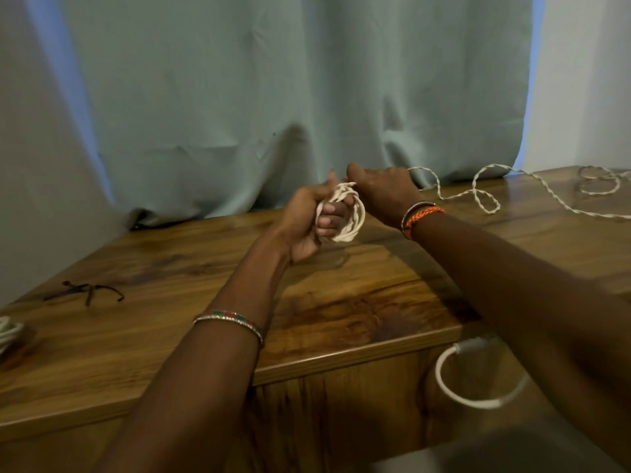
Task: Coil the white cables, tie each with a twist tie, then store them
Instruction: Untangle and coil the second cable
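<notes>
The left hand [309,221] is held above the wooden table [191,339], fingers curled round a small coil of white twisted cable [345,216]; several turns pass over the fingers and the thumb stands up at the top of the bundle. The right hand [382,192] sits just beside it on the far side, knuckles toward the camera, its fingers closed at the top of the coil where the free cable comes in; the fingertips themselves are hidden, so the exact pinch cannot be confirmed. The governing relation is this: the uncoiled cable tail [485,196] leaves the right hand and runs away to the right along the table's far edge, looping loosely before it passes out of view. The slack therefore lies on the right hand's side, and the coil's ring faces roughly toward the camera. Judgement: winding is under way, and the right hand is the one placed to feed further turns. Dark twist ties [87,292] lie well apart at the left of the table, nearer the left hand. A further white bundle [8,332] rests at the left edge.
</notes>
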